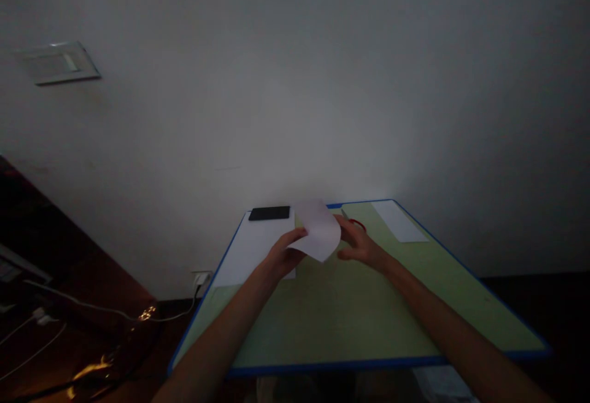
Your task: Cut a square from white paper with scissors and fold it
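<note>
In the head view, the step in hand appears to be handling a curved sheet (320, 234) of white paper, raised over the far middle of the table (369, 317). The left hand (283, 254) pinches its near left side, thumb on top; the right hand (362, 248) is wide, fingers at the sheet's right edge and thumb apart from them. Because the sheet bends freely, the next move calls for a light grip and support on both sides. Red-handled scissors (358, 225) lie just beyond the right hand, so room is tight there. A flat sheet (253, 249) lies left, with a black phone (270, 213) at its far end; a paper strip (400, 223) lies far right. Broader room spreads nearward, down to the blue edge (332, 367).
</note>
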The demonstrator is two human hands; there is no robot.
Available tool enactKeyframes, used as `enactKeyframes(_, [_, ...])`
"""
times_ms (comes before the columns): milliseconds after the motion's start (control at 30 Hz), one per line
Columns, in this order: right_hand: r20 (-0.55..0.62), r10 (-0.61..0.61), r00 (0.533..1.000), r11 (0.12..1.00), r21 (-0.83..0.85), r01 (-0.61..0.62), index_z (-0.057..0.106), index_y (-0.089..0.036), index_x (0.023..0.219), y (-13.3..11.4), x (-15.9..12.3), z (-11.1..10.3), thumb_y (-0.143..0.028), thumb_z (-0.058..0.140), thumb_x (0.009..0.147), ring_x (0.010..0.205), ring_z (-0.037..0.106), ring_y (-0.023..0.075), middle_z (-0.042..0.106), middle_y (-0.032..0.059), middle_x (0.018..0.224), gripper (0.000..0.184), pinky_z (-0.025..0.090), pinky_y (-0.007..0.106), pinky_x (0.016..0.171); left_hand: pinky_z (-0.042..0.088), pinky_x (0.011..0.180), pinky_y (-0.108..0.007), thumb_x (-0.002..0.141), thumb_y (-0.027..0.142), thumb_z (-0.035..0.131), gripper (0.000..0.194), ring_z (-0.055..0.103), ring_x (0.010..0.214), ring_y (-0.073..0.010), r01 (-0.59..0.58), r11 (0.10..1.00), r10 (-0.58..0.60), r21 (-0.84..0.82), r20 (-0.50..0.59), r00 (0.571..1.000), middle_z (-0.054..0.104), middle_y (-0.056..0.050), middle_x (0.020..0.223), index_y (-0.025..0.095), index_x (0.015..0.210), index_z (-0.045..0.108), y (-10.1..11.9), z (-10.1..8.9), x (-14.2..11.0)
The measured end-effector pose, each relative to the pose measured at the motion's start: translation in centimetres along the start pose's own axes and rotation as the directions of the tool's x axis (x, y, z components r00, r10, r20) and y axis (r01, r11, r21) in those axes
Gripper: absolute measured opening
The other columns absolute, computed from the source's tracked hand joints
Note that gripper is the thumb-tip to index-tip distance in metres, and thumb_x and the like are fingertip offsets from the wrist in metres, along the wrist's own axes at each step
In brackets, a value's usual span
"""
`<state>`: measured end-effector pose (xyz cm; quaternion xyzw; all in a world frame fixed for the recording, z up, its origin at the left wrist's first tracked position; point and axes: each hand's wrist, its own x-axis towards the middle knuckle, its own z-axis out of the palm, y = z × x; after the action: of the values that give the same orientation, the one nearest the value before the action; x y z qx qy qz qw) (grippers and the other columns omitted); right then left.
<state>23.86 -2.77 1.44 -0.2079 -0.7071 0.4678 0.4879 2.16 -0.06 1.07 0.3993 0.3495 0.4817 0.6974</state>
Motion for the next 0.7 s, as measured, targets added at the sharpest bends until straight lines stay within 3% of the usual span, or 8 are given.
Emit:
enactKeyframes(100, [-0.091, -0.024, 0.996, 0.995, -0.095, 0.016, 0.052, -0.025, 0.135, 0.3, 0.0, 0.7, -0.02, 0.08, 0.065, 0.123, 0.054, 0.0266, 0.055, 0.0097, 0.135, 0.076, 0.041, 0.04, 0.107, 0.049, 0.06, -0.023, 0.064, 0.022, 0.075, 0.017, 0.061, 0.068, -0.0154, 0.053, 0.997, -0.054, 0.063, 0.022, 0.998, 0.07, -0.008, 0.079, 0.013, 0.077, 0.071, -0.2, 0.2, 0.0])
enactKeyframes(233, [-0.202, -0.033, 0.979, 0.993, -0.119, 0.009, 0.059, -0.022, 0.119, 0.6, 0.2, 1.3, -0.027, 0.084, 0.066, 0.11, 0.062, 0.0244, 0.065, 0.0082, 0.118, 0.058, 0.046, 0.038, 0.1, 0.048, 0.057, -0.023, 0.066, 0.025, 0.077, 0.016, 0.061, 0.065, -0.0148, 0.025, 0.982, -0.044, 0.185, 0.103, 0.994, 0.069, -0.007, 0.078, 0.014, 0.075, 0.071, -0.3, 0.6, -0.7])
enactKeyframes(333, [-0.279, -0.001, 0.96, 0.997, -0.08, -0.023, 0.063, -0.021, 0.107, 0.5, 0.3, 1.6, -0.033, 0.082, 0.07, 0.1, 0.065, 0.023, 0.069, 0.0068, 0.105, 0.044, 0.051, 0.036, 0.091, 0.053, 0.068, -0.028, 0.06, 0.024, 0.084, 0.032, 0.067, 0.076, -0.0189, -0.064, 0.959, -0.004, 0.277, 0.24, 0.971, 0.072, -0.009, 0.095, 0.016, 0.089, 0.074, -0.3, 0.7, -1.2])
enactKeyframes(400, [-0.335, 0.038, 0.942, 0.997, -0.05, -0.058, 0.063, -0.02, 0.104, 0.4, 0.3, 1.6, -0.036, 0.081, 0.071, 0.094, 0.067, 0.0226, 0.07, 0.0072, 0.101, 0.041, 0.054, 0.036, 0.087, 0.055, 0.072, -0.032, 0.06, 0.028, 0.086, 0.046, 0.068, 0.084, -0.0237, -0.09, 0.951, 0.014, 0.297, 0.249, 0.968, 0.072, -0.012, 0.102, 0.016, 0.103, 0.073, -0.2, 0.9, -1.3])
enactKeyframes(500, [-0.384, 0.067, 0.921, 0.996, -0.029, -0.085, 0.063, -0.019, 0.107, 0.3, 0.4, 1.3, -0.04, 0.081, 0.072, 0.091, 0.069, 0.0229, 0.072, 0.0083, 0.101, 0.045, 0.056, 0.038, 0.084, 0.053, 0.071, -0.032, 0.071, 0.045, 0.077, 0.048, 0.066, 0.088, -0.0247, -0.225, 0.923, 0.183, 0.311, 0.159, 0.97, 0.072, -0.014, 0.101, 0.012, 0.105, 0.071, 0.2, 1.4, -0.9])
enactKeyframes(567, [-0.392, 0.071, 0.917, 0.995, -0.034, -0.091, 0.062, -0.019, 0.108, 0.4, 0.5, 1.0, -0.042, 0.079, 0.073, 0.091, 0.069, 0.0233, 0.072, 0.0091, 0.103, 0.045, 0.056, 0.039, 0.085, 0.051, 0.07, -0.031, 0.082, 0.055, 0.064, 0.05, 0.065, 0.086, -0.0229, -0.316, 0.893, 0.302, 0.321, 0.096, 0.949, 0.072, -0.013, 0.099, 0.011, 0.105, 0.07, 0.5, 1.7, -0.7])
enactKeyframes(633, [-0.397, 0.072, 0.915, 0.994, -0.05, -0.1, 0.063, -0.019, 0.109, 0.6, 0.6, 0.7, -0.043, 0.077, 0.075, 0.091, 0.069, 0.0236, 0.072, 0.0094, 0.103, 0.044, 0.056, 0.039, 0.084, 0.05, 0.074, -0.032, 0.089, 0.057, 0.052, 0.052, 0.064, 0.09, -0.0225, -0.41, 0.841, 0.411, 0.354, 0.078, 0.908, 0.071, -0.013, 0.106, 0.012, 0.11, 0.068, 0.9, 2.0, -0.8])
enactKeyframes(700, [-0.385, 0.074, 0.92, 0.992, -0.068, -0.108, 0.063, -0.018, 0.109, 0.7, 0.6, 0.5, -0.044, 0.076, 0.075, 0.09, 0.069, 0.024, 0.072, 0.0093, 0.101, 0.044, 0.057, 0.039, 0.082, 0.049, 0.083, -0.033, 0.091, 0.053, 0.052, 0.048, 0.063, 0.1, -0.023, -0.51, 0.749, 0.528, 0.422, 0.085, 0.845, 0.067, -0.012, 0.118, 0.015, 0.119, 0.064, 1.3, 2.2, -1.2])
